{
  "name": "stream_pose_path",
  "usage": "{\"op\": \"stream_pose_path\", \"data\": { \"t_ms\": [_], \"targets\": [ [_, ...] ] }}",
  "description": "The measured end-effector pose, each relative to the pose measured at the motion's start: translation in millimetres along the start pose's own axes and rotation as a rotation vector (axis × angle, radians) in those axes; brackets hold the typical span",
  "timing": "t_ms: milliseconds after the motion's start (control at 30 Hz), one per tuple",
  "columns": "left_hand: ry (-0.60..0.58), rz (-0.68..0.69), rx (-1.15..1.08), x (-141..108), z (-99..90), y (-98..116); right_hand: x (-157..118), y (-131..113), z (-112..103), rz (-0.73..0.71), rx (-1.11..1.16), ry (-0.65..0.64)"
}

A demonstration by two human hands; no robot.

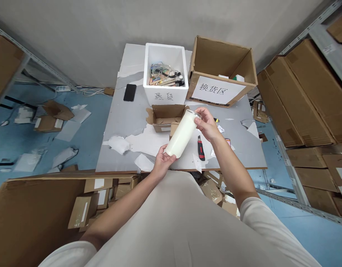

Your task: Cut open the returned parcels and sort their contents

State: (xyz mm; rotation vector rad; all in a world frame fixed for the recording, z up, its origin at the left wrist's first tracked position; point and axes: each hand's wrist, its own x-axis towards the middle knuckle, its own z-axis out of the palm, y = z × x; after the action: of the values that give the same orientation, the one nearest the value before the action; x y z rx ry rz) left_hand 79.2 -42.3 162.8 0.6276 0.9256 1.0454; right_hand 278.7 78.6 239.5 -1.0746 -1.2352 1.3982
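A pale cream cylinder [182, 134] with a clear rim at its upper end is held tilted above the table's front half. My left hand [162, 162] grips its lower end, and my right hand [206, 124] holds the upper end by the rim. Just behind the cylinder lies an open small cardboard box [162, 128], partly covered by it. A red and black utility knife [201, 149] rests on the table to the right of the cylinder.
At the back of the grey table [115, 122] stand a white foam box [164, 95] with mixed items and a large cardboard box [222, 91]. A black phone [130, 92] lies at the left. White wrapping [118, 144] sits front left. Shelved cartons [307, 92] line the right.
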Motion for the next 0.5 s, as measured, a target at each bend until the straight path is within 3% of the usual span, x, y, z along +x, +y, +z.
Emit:
{"op": "stream_pose_path", "data": {
  "t_ms": [200,400,500],
  "targets": [
    [-0.025,0.002,-0.064,-3.7,1.2,8.0,-3.1,-5.5,-3.1,-0.057,-0.066,-0.002],
    [-0.136,-0.159,-0.094,-3.9,1.6,15.5,-10.2,-18.4,-2.1,-0.016,0.014,-0.116],
    [-0.113,-0.187,-0.088,-5.4,2.0,14.7,-10.1,-14.9,3.9,-0.036,0.029,-0.071]
  ]
}}
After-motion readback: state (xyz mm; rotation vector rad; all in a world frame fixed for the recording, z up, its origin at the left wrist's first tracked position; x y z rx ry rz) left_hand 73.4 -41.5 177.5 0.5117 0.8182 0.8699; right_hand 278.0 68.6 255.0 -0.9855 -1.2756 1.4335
